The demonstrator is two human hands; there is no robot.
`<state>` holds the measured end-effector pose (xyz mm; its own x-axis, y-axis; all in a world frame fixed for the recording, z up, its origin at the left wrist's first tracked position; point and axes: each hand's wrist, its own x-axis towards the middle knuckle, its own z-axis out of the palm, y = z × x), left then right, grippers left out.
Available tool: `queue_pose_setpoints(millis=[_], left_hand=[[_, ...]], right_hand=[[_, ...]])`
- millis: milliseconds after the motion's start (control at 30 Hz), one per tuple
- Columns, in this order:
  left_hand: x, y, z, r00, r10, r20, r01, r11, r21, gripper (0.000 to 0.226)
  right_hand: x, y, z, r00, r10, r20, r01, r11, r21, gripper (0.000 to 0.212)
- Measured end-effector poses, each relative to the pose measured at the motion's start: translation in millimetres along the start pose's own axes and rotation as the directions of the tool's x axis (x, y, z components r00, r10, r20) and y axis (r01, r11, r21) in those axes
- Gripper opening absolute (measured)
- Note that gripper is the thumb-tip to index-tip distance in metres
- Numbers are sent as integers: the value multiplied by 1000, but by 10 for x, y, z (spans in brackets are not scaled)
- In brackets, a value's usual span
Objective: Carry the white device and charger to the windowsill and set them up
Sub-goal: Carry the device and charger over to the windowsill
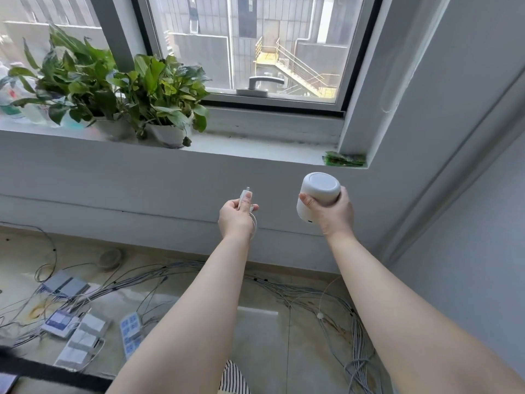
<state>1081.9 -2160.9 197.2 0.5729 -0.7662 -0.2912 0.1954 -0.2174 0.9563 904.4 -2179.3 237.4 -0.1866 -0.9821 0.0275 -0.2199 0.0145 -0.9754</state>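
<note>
My right hand point(333, 213) grips the white device point(319, 190), a rounded cylinder with a flat grey top, held just below the windowsill point(255, 147). My left hand point(237, 217) pinches the white charger plug point(245, 198) between thumb and fingers, its thin white cable looping under the palm. Both hands are raised in front of the wall beneath the sill, apart from each other and not touching the sill.
Two potted green plants point(159, 89) in white pots stand on the sill's left half. A green wrapper point(345, 160) lies at the sill's right corner. A window handle point(262, 81) sits above. Cables, power strips point(131, 334) and adapters cover the floor below.
</note>
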Motion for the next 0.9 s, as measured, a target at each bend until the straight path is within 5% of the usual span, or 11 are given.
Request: queue_pose_setpoints(millis=[500,900], left_hand=[[1995,583,171,993,-15,120,8,998,56,37],[2884,817,522,985,-22,169,-7,985,171,46]], right_hand=[[1312,-143,1450,991,91,-98,-92,996,-2,56],[2114,-92,1896,988,108,-112,-107,994,12,63]])
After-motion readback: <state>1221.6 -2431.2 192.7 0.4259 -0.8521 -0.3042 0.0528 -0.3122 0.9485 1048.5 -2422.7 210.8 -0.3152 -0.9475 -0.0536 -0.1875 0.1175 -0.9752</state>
